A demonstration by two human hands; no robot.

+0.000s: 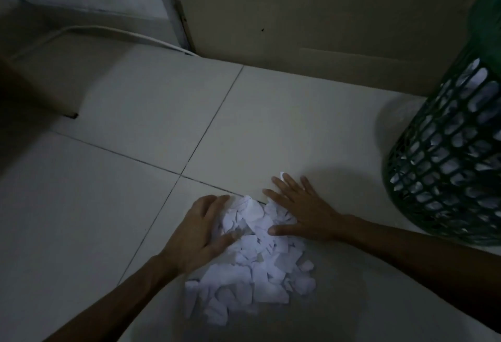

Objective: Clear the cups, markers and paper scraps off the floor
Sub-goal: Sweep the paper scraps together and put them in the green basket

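White paper scraps (254, 268) lay heaped on the floor (108, 206). Left hand (200, 230) and right hand (301, 208) pressed flat with spread fingers against the heap's sides. Beside them stood a green basket (447, 151).

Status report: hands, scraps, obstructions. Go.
Left hand and right hand open, flanking scraps piled on floor. Basket right, part full. Nothing in the way.

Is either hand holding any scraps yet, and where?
Nothing is held. Left hand and right hand press flat against the far end of the scrap pile.
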